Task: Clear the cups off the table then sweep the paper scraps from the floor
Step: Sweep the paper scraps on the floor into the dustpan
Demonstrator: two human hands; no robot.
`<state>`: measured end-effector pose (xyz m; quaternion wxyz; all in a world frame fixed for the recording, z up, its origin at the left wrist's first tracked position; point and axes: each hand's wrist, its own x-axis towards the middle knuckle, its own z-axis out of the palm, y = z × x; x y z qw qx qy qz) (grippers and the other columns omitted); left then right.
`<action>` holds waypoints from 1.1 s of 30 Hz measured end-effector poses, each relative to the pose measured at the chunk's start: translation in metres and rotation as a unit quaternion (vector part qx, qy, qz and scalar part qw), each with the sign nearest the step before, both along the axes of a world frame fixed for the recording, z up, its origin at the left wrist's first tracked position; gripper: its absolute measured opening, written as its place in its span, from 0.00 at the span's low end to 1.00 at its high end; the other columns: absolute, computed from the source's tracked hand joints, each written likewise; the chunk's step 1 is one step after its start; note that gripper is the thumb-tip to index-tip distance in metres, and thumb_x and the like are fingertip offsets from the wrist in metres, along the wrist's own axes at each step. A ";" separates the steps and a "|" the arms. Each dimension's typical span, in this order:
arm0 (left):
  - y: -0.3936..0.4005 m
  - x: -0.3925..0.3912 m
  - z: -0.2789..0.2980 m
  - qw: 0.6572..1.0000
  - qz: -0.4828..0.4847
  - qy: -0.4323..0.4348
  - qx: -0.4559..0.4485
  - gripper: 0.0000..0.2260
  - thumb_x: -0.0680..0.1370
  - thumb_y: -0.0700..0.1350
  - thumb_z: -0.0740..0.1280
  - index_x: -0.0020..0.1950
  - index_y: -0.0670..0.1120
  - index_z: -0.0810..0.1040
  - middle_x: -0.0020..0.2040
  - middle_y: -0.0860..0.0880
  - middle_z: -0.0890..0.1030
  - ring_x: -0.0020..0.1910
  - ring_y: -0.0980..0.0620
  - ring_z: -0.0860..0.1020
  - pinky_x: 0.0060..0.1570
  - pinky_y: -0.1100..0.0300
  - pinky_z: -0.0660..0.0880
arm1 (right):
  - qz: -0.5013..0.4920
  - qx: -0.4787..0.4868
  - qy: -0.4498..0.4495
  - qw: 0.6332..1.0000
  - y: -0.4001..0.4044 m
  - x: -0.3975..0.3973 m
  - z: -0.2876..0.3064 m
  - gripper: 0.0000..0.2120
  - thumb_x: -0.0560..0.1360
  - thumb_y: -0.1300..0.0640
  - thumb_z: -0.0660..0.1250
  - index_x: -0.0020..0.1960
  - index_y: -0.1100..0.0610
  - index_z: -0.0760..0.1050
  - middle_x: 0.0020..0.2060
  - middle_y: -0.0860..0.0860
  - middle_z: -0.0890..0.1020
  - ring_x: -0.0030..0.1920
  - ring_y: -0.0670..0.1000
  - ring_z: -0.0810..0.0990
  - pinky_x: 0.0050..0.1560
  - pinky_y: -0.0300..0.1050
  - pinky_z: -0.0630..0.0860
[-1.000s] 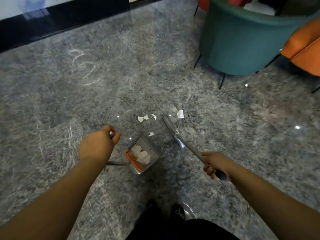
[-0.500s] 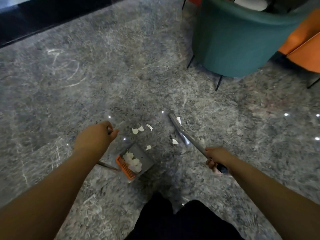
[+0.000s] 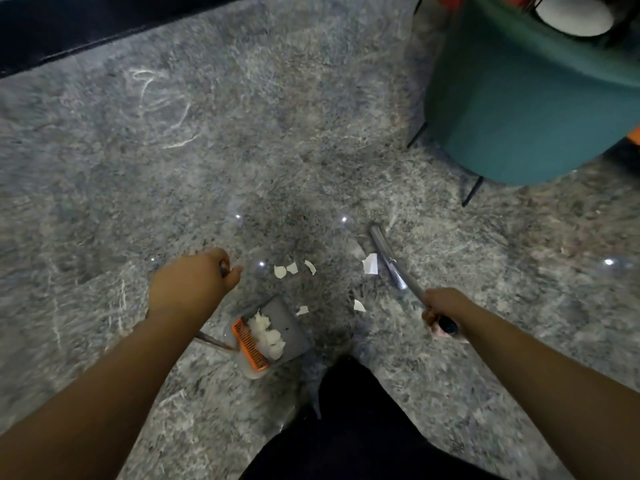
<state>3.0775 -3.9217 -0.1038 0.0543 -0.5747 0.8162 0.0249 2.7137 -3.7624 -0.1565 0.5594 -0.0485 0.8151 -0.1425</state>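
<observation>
Fingers (image 3: pixel 437 308) grip broom (image 3: pixel 394 263); torn white scraps (image 3: pixel 370 264).

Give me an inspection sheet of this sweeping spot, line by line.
Surface: grey marble floor, glossy, light glints.
Job's things: dustpan on the floor, holding white scraps; loose paper scraps beyond it; larger scrap beside the broom handle.
Clutter: nothing seen.
Grippers: left hand grips the dustpan's long handle; right hand grips the broom handle.
Cables: nothing seen.
Surroundings: teal chair on thin dark legs, upper right; dark baseboard along the top.
</observation>
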 end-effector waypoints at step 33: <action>0.049 0.043 0.006 0.982 0.179 0.040 0.047 0.12 0.76 0.62 0.66 0.44 0.54 0.76 0.28 0.55 0.72 0.29 0.50 0.72 0.28 0.61 0.65 | 0.231 -0.057 -0.131 0.962 -0.075 0.058 0.001 0.15 0.82 0.62 0.54 0.65 0.57 0.72 0.27 0.55 0.70 0.22 0.48 0.66 0.25 0.39 0.62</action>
